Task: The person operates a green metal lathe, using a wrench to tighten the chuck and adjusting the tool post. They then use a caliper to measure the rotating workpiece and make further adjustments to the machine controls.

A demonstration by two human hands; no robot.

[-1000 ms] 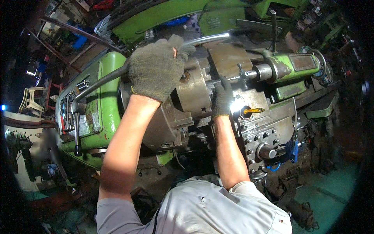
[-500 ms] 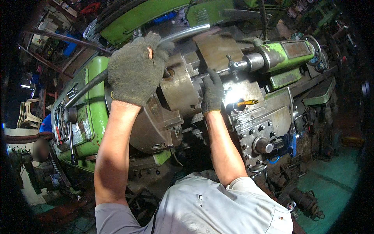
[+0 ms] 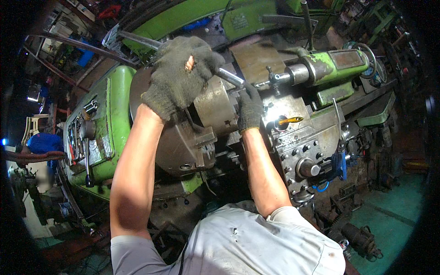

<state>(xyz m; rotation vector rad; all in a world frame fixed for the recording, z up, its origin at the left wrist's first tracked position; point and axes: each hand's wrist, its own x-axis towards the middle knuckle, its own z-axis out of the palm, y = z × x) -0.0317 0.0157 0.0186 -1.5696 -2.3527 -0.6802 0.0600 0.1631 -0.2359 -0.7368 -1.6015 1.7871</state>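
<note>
My left hand (image 3: 183,75), in a dark knit glove with a hole showing skin, is closed around a long metal bar (image 3: 231,78) that looks like a chuck key's handle. The bar slants down to the right above the lathe chuck (image 3: 215,110); the hand hides its middle and any joint with the chuck. My gloved right hand (image 3: 250,108) is closed at the chuck's right face, by the jaws. What its fingers hold there is hidden. Just right of it, the tailstock (image 3: 337,66) points its spindle (image 3: 298,73) at the chuck.
The green headstock (image 3: 117,123) with levers stands left. A carriage (image 3: 311,151) with bolts and a knob lies right of my right forearm, with a yellow-handled tool (image 3: 291,120) on top. A blue-clad person (image 3: 45,143) is at far left. A motor-like part (image 3: 362,240) lies lower right.
My left hand has moved right, and the bar has swung clockwise, its right end now lower, near my right hand. My right hand stays almost in place. The blue-clad person has shifted.
</note>
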